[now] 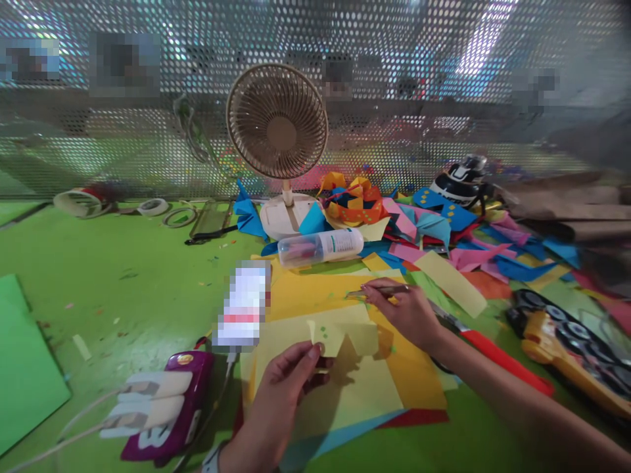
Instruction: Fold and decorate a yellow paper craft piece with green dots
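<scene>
My left hand (283, 384) pinches a small pale yellow paper piece (338, 334) between thumb and fingers. Tiny green shapes show on its face. In my right hand (407, 315) is a pair of tweezers (394, 289), its tips pointing left, low over an orange-yellow sheet (296, 289) dotted with tiny green bits. Whether the tips grip one of those bits is too small to tell. Below the held piece lies a pale yellow sheet (359, 391), stacked on other coloured paper.
Left of the sheets lie a blurred-out phone (244, 305) on a cable and a purple power strip (190, 387). Behind are a clear bottle (320, 247), a fan (280, 131) and heaped folded paper (419, 226). A red-handled cutter (507, 361) lies under my right forearm.
</scene>
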{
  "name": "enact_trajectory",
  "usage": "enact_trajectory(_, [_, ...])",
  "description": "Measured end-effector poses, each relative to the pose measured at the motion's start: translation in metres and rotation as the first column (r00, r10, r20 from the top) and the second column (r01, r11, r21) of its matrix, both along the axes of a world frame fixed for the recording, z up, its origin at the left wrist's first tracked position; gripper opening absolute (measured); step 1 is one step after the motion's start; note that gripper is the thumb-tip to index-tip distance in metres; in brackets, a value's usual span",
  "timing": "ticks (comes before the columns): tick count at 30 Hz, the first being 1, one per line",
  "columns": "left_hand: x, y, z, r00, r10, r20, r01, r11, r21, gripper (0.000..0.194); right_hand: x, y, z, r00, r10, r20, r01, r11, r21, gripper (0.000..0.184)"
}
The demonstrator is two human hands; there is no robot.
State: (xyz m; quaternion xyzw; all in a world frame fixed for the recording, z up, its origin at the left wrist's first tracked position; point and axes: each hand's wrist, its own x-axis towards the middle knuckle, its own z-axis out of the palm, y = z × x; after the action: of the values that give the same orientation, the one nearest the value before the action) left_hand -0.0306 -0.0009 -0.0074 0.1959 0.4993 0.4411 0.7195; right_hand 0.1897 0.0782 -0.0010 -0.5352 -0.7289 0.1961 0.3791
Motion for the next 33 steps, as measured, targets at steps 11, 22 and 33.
enact_trajectory(11, [-0.001, 0.000, -0.001, 1.000, -0.004, -0.001, 0.005, 1.000, 0.007, 0.021, 0.007, 0.004, -0.002, 0.995, 0.003, -0.095, -0.010, 0.998, -0.066, 0.024])
enact_trajectory(22, [0.001, 0.000, 0.000, 1.000, 0.014, -0.003, -0.014, 1.000, -0.005, 0.023, 0.005, 0.001, 0.007, 0.999, 0.036, 0.008, -0.035, 0.997, -0.063, 0.021])
enact_trajectory(33, [0.000, -0.001, -0.001, 1.000, 0.005, 0.008, -0.005, 1.000, -0.004, 0.023, 0.007, -0.001, 0.014, 0.997, 0.081, -0.004, -0.081, 0.988, -0.129, 0.020])
